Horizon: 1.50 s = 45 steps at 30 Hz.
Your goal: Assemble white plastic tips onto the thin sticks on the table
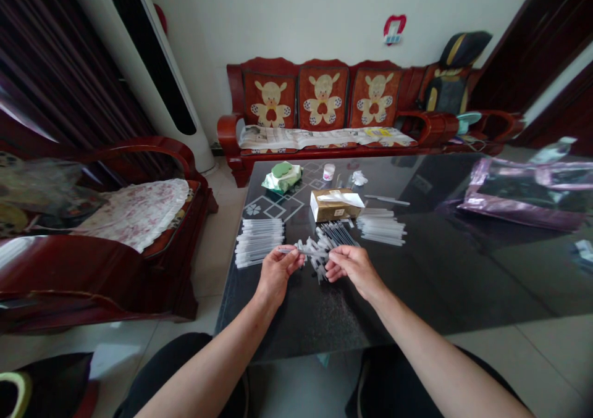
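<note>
Grey and thin, the stick (pixel 315 255) is up over the heap of small bits (pixel 319 266) on the dark surface (pixel 296 319). From far off, I pinch it with the left hand (pixel 278 273) and right hand (pixel 349 265). I think a soft, straight hold works best. Fingers hide some; I can't tell if it's one piece.

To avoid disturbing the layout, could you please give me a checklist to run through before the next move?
1. Left hand grips the pale stick: ok.
2. Right hand grips its other end: cannot tell; the contact is too small.
3. Small pieces sorted: not ok, jumbled near the hands.
4. Dark rods grouped: ok, before the golden box.
5. Left bundle orderly: ok, roughly parallel.
6. Right bundle orderly: ok, roughly parallel.
</note>
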{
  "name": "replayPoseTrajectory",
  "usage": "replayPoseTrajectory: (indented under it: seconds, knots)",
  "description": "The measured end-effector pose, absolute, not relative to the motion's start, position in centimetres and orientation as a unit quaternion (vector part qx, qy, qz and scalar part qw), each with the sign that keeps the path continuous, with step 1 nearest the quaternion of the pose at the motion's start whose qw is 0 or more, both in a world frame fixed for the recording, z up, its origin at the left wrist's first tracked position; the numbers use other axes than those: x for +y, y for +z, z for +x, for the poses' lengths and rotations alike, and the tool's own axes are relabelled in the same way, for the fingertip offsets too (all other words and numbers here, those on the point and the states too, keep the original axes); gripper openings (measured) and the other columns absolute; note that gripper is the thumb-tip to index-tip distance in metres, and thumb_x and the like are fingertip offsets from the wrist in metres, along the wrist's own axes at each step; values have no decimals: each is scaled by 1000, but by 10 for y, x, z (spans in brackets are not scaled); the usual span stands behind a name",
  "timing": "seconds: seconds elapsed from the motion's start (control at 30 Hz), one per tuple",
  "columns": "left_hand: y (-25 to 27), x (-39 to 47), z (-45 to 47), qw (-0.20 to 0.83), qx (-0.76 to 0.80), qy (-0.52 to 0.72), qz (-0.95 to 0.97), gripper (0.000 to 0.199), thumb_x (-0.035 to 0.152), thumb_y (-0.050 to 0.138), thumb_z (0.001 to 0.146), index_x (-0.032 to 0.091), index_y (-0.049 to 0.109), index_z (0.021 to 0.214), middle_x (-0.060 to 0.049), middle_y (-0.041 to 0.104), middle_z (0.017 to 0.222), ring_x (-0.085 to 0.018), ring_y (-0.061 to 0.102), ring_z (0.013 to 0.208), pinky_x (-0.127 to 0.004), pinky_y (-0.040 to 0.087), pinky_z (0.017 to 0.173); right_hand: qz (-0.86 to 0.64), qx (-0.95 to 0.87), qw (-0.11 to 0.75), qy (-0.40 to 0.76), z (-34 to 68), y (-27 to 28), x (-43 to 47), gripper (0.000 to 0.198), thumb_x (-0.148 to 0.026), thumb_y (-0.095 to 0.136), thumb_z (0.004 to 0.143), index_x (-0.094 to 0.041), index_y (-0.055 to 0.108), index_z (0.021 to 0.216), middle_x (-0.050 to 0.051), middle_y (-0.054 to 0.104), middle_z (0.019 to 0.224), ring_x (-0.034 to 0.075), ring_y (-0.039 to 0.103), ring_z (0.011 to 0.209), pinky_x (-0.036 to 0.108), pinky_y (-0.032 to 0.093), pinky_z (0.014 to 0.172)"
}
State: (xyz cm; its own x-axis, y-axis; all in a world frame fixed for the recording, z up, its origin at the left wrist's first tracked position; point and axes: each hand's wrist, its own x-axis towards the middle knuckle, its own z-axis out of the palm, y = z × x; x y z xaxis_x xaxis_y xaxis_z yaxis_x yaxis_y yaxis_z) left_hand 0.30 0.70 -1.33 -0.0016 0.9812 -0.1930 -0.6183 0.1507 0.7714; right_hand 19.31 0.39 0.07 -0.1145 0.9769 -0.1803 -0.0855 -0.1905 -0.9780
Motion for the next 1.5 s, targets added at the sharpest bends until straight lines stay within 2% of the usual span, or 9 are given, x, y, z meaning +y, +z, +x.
replayPoseTrajectory:
  seconds: [0.27, 0.4, 0.53, 0.67, 0.87, 1.1, 1.33, 1.5]
  knots:
    - [-14, 8, 1, 671, 367, 598, 241, 22, 17, 81, 61, 11, 65, 75, -1, 66, 69, -11, 66, 65, -22, 56, 68, -508, -471, 426, 581, 191, -2, 5, 37, -49, 62, 78, -13, 59, 73, 2, 62, 52, 13, 59, 39, 23, 49, 35]
    - [-14, 10, -1, 668, 374, 603, 225, 23, 16, 82, 59, 11, 66, 75, -1, 66, 69, -12, 66, 65, -22, 56, 68, -504, -468, 433, 582, 195, -3, 5, 38, -50, 59, 80, -12, 60, 82, 4, 65, 58, 15, 63, 44, 25, 52, 40]
    - [-13, 10, -2, 668, 378, 601, 225, 24, 16, 82, 58, 11, 66, 74, -1, 66, 68, -11, 66, 65, -22, 56, 68, -487, -484, 444, 576, 199, -3, 4, 35, -40, 70, 73, -12, 58, 90, 3, 67, 62, 17, 65, 49, 28, 55, 46]
    - [-14, 9, 0, 672, 376, 595, 230, 23, 17, 82, 59, 12, 65, 75, 0, 65, 68, -11, 66, 64, -21, 56, 67, -484, -495, 441, 572, 198, -3, 5, 31, -39, 68, 73, -13, 57, 86, 2, 67, 62, 16, 65, 49, 28, 54, 45]
    - [-16, 11, -1, 673, 375, 594, 229, 23, 17, 82, 60, 12, 65, 75, -1, 66, 67, -11, 66, 64, -22, 56, 67, -485, -539, 403, 559, 197, -3, 5, 32, -45, 56, 82, -14, 57, 74, 2, 63, 57, 14, 61, 43, 24, 49, 39]
    - [-15, 12, -3, 673, 385, 588, 230, 23, 18, 82, 59, 11, 66, 74, 0, 65, 64, -11, 65, 62, -21, 55, 65, -472, -552, 416, 548, 201, -8, 6, 34, -42, 62, 79, -13, 56, 97, 2, 66, 66, 16, 65, 51, 27, 54, 47]
    - [-15, 9, -2, 672, 389, 581, 242, 24, 21, 82, 59, 11, 66, 73, 0, 64, 64, -11, 64, 62, -21, 55, 64, -491, -605, 383, 495, 198, -2, 4, 31, -44, 53, 84, -14, 58, 77, 1, 63, 61, 12, 62, 48, 22, 50, 44]
    - [-14, 10, -2, 674, 390, 576, 249, 23, 21, 82, 60, 11, 65, 73, 0, 64, 63, -10, 64, 62, -20, 55, 63, -480, -589, 377, 530, 195, -3, 2, 38, -50, 45, 87, -15, 54, 73, -2, 60, 53, 10, 56, 38, 19, 43, 36]
